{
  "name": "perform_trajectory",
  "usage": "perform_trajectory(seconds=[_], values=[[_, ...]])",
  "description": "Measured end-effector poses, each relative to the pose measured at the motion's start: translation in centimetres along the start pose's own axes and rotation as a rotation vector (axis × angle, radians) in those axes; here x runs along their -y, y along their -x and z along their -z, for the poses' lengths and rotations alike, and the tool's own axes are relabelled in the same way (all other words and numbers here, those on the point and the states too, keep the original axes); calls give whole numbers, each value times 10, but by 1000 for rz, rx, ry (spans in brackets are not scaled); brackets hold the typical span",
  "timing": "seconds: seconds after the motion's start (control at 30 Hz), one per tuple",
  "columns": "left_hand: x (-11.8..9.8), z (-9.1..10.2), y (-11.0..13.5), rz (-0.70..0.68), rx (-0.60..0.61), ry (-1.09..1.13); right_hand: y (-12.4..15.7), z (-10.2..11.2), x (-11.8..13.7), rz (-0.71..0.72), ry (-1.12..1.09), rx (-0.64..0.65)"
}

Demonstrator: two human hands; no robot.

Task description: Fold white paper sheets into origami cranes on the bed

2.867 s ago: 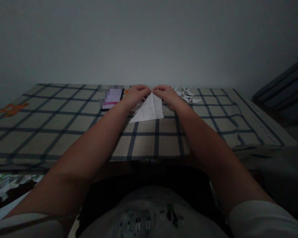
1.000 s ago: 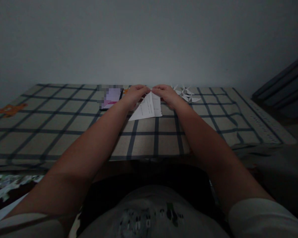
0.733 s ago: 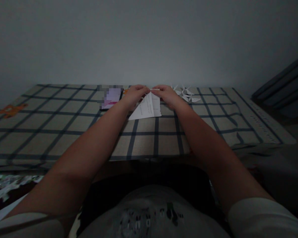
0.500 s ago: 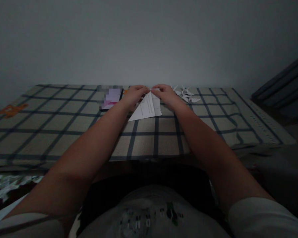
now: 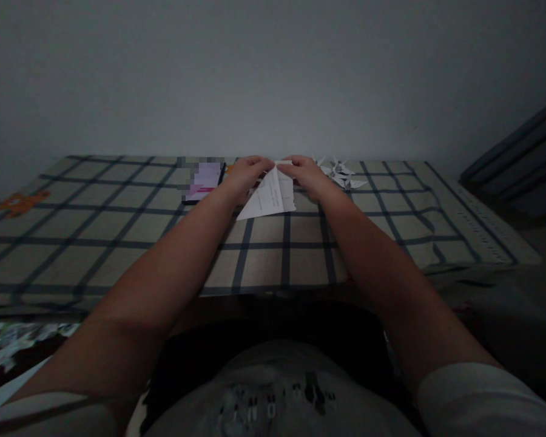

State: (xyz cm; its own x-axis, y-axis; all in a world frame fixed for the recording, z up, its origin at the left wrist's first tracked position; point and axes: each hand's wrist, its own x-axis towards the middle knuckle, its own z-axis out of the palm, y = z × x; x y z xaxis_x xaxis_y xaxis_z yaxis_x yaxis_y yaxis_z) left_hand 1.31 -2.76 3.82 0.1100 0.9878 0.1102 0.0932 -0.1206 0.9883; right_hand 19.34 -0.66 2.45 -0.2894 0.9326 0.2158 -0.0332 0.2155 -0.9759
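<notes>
A sheet of white paper (image 5: pixel 269 197) with printed lines is partly folded, one corner pointing down to the left and a ragged edge at its right. My left hand (image 5: pixel 248 174) pinches the paper near its top edge, fingers closed. Close beside it, my right hand (image 5: pixel 304 173) grips the same top part, thumb and fingertips pressed together. The two sets of fingertips nearly meet. Just right of my right hand lie several small folded paper cranes (image 5: pixel 341 173), some of them overlapping.
A checked cloth (image 5: pixel 264 261) covers the table, which stands against a grey wall (image 5: pixel 273 73). Left of my left hand lies a phone (image 5: pixel 204 182) with a lit, partly blurred screen. An orange object (image 5: pixel 22 202) lies at the far left edge.
The paper's lower left corner has shifted very slightly up and right. Both hands keep their hold in nearly the same place.
</notes>
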Motion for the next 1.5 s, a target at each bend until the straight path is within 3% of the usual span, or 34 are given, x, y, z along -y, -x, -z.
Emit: perform_trajectory(seconds=[0.8,1.13,1.5], values=[[6,2,-4,-8,19,1,2,-1,2,-38,-7,12],[8,2,-6,26,49,48,1,-2,2,66,107,-25],[12,1,-7,26,92,136,0,-1,-3,55,91,-27]])
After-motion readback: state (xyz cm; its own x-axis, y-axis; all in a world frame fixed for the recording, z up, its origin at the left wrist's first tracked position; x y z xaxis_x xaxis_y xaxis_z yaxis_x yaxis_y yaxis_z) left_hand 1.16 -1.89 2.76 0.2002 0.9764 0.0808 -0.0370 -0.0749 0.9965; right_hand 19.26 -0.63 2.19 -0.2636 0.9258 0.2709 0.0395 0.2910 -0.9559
